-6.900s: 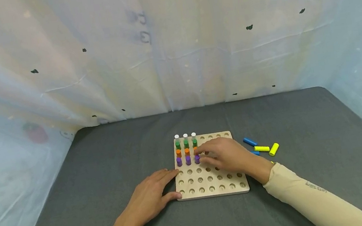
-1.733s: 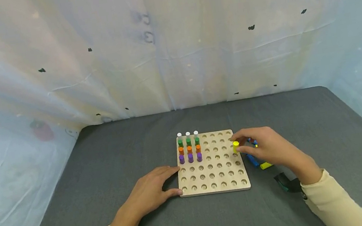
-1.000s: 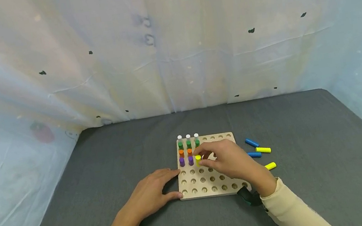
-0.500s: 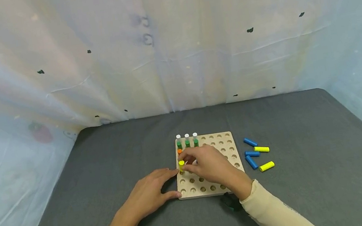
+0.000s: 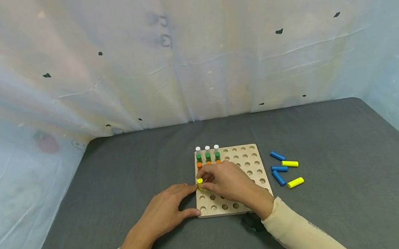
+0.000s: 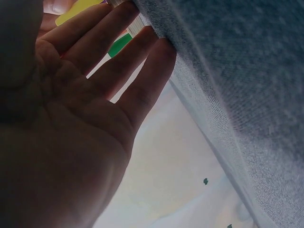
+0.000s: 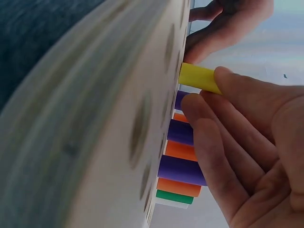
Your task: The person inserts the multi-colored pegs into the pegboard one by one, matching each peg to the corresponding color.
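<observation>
My right hand (image 5: 230, 182) pinches a yellow peg (image 5: 200, 184) between thumb and fingers. The peg stands upright at the left column of a wooden pegboard (image 5: 220, 215), its lower end at the board's surface in the right wrist view. How deep it sits I cannot tell. My left hand (image 5: 165, 210) touches the board's left edge with straight fingers and the thumb. Behind the yellow peg stand rows of white pegs (image 5: 207, 148), green pegs (image 5: 208, 157) and orange pegs (image 5: 199, 165). Purple pegs (image 7: 182, 170) show in the right wrist view; my right hand hides them in the head view.
To the right of the board lie loose blue pegs (image 5: 279, 178) and two yellow pegs (image 5: 295, 182) on the grey cloth-covered table (image 5: 344, 172). A dark strap (image 5: 252, 222) hangs at my right wrist. Pale sheeting (image 5: 212, 54) surrounds the table's back and sides.
After being at a purple peg, my right hand has brought a yellow peg from the board's right side leftward to its left column. Lately it has barely moved. My left hand has stayed at the edge.
</observation>
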`<state>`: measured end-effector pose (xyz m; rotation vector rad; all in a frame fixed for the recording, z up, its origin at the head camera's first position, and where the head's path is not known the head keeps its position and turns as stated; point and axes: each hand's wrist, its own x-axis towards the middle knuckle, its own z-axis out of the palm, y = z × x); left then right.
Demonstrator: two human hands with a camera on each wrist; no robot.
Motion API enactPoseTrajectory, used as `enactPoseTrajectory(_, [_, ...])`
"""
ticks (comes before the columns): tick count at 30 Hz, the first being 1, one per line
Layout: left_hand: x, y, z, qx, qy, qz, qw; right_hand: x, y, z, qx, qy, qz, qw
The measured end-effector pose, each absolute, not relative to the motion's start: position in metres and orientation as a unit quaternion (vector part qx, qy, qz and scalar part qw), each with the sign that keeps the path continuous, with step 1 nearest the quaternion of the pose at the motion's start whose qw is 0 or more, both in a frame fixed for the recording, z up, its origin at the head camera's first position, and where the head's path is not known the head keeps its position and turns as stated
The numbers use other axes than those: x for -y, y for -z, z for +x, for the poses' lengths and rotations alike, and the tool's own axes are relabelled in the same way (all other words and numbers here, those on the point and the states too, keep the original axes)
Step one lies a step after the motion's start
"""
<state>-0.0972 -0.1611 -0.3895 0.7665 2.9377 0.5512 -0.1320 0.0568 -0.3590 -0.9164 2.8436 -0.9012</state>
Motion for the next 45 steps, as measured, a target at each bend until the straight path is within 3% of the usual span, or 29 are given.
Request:
enactPoseTrajectory(22, [0.162,0.389,-0.096,-0.951,-0.180,0.250,0.019,-0.065,0.355,-0.125,-0.914,0.289,-0.281,0.048])
enactPoseTrajectory(45, [0.157,0.388,-0.096,-0.955,-0.178,0.234,0.047,-0.242,0.336,-0.123,-0.957,0.225,-0.183,-0.031])
